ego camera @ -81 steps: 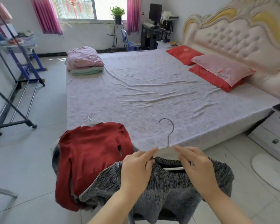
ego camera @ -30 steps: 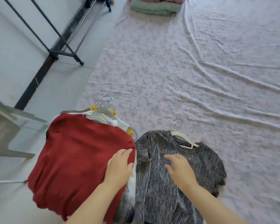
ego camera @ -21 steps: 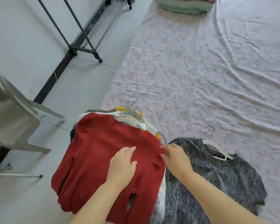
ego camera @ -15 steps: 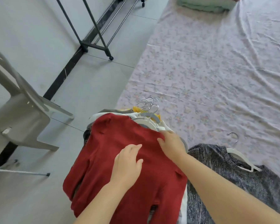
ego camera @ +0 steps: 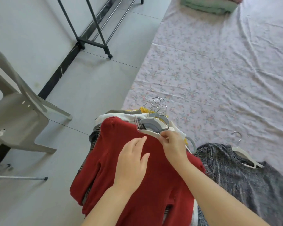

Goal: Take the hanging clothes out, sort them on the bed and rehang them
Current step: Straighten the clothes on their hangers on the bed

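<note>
R hand (ego camera: 173,147) pinches hanger (ego camera: 151,133); L hand (ego camera: 131,162) flat on red sweater (ego camera: 104,160).

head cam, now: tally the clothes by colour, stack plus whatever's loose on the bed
Red sweater: 1
Grey marled sweater: 1
White garment: 1
Plaid garment: 1
Yellow garment: 1
Total: 5 that can be told apart; lower layers are hidden, so more may lie beneath.
</note>
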`<state>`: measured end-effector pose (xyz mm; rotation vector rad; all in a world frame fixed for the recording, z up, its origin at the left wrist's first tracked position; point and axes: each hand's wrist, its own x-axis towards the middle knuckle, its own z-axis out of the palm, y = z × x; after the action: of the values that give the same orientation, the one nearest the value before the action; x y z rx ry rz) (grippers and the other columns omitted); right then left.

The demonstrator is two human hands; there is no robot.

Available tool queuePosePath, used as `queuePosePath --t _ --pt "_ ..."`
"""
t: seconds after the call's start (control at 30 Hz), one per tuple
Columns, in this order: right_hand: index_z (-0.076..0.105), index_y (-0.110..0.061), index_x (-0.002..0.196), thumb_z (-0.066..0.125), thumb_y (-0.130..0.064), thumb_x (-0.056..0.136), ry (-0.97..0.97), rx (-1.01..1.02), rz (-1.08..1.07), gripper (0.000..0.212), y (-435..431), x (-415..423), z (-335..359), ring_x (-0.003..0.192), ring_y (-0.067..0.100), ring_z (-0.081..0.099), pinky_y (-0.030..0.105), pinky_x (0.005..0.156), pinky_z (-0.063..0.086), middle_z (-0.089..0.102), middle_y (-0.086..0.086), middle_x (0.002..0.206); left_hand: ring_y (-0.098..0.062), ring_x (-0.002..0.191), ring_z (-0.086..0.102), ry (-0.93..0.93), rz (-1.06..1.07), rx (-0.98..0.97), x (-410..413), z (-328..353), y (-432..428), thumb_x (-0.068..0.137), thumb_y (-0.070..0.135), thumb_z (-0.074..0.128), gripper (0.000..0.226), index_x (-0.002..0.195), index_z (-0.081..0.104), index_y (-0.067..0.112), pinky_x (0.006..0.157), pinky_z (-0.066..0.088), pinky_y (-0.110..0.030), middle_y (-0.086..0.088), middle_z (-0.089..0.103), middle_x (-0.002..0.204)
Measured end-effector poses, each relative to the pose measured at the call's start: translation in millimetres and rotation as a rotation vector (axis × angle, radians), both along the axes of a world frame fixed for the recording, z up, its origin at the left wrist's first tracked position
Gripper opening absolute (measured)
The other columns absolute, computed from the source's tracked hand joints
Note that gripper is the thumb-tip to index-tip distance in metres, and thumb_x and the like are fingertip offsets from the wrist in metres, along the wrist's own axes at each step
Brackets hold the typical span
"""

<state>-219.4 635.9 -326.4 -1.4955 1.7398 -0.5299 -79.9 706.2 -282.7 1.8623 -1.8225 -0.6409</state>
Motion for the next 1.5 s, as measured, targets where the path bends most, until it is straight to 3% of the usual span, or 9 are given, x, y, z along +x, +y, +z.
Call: queuePosePath --t 0.27,0.4,0.6,0.73,0.87,0.93,1.07,1.33,1.5 --pt "0.068 -0.012 0.08 0.067 -0.006 0.079 -0.044 -0.124 -0.147 0.006 82 -39 104 0.074 -0.002 0.049 0.005 0.07 0.034 0.055 -0.013 0.075 -0.022 0.079 0.065 -0.218 -0.317 -0.134 -19 62 -6 0.068 0.015 0.08 0.044 0.11 0.066 0.012 0.088 0.047 -0.047 0.0 0.066 0.08" --pt "0.07 -0.017 0.079 0.069 -0.006 0.078 -0.066 -0.13 -0.221 0.011 123 -70 135 0.077 -0.004 0.054 0.004 0.072 0.035 0.059 -0.014 0.075 -0.019 0.05 0.058 -0.195 -0.472 -0.254 -41 86 17 0.07 0.02 0.074 0.029 0.098 0.071 0.015 0.053 0.048 -0.033 0.003 0.058 0.054" --pt "0.059 -0.031 0.097 0.069 -0.013 0.08 -0.047 -0.205 -0.325 0.027 212 -134 148 0.088 -0.011 0.052 0.001 0.075 0.034 0.058 -0.02 0.087 -0.015 0.048 0.06 -0.134 -0.56 -0.279 -109 111 82 0.074 0.033 0.056 0.023 0.088 0.073 0.025 0.046 0.046 -0.026 0.007 0.064 0.056" --pt "0.064 -0.023 0.102 0.072 -0.013 0.078 0.087 -0.288 -0.379 0.027 284 -198 147 0.092 -0.009 0.051 0.001 0.082 0.034 0.054 -0.027 0.095 -0.016 0.047 0.061 -0.15 -0.587 -0.286 -179 128 135 0.074 0.036 0.05 0.027 0.085 0.073 0.029 0.044 0.047 -0.022 0.008 0.066 0.058" --pt "0.066 -0.026 0.109 0.073 -0.012 0.077 0.172 -0.384 -0.446 0.035 358 -271 152 0.09 0.0 0.056 0.015 0.08 0.042 0.064 -0.012 0.099 -0.015 0.042 0.059 -0.197 -0.591 -0.226 -259 149 199 0.066 0.027 0.074 0.017 0.082 0.073 0.031 0.04 0.044 -0.023 0.007 0.064 0.052" --pt "0.065 -0.029 0.11 0.071 -0.016 0.079 0.231 -0.446 -0.48 0.034 391 -309 159 0.088 0.003 0.055 0.015 0.075 0.043 0.065 -0.01 0.094 -0.016 0.048 0.062 -0.16 -0.546 -0.148 -297 152 232 0.062 0.02 0.083 0.029 0.086 0.073 0.033 0.044 0.044 -0.025 0.008 0.066 0.055" --pt "0.066 -0.03 0.111 0.056 -0.031 0.084 0.315 -0.576 -0.497 0.029 449 -385 180 0.073 0.004 0.056 0.014 0.068 0.045 0.06 -0.007 0.082 -0.014 0.077 0.067 0.008 -0.523 -0.044 -372 154 286 0.079 0.026 0.069 0.027 0.102 0.067 0.041 0.063 0.039 -0.024 0.014 0.071 0.079" --pt "0.065 -0.025 0.115 0.061 -0.021 0.085 0.484 -0.692 -0.422 0.03 497 -522 205 0.068 0.013 0.058 0.026 0.065 0.049 0.058 -0.001 0.082 -0.006 0.095 0.06 0.283 -0.612 0.023 -501 155 330 0.086 0.019 0.06 0.031 0.114 0.063 0.032 0.075 0.034 -0.012 0.015 0.068 0.102" --pt "0.068 -0.021 0.112 0.07 -0.007 0.078 0.562 -0.687 -0.396 0.037 483 -597 208 0.064 0.013 0.056 0.027 0.062 0.047 0.059 0.001 0.08 0.003 0.079 0.05 0.34 -0.76 0.094 -567 144 318 0.089 0.016 0.057 0.043 0.128 0.05 0.033 0.074 0.032 -0.006 0.016 0.06 0.098"
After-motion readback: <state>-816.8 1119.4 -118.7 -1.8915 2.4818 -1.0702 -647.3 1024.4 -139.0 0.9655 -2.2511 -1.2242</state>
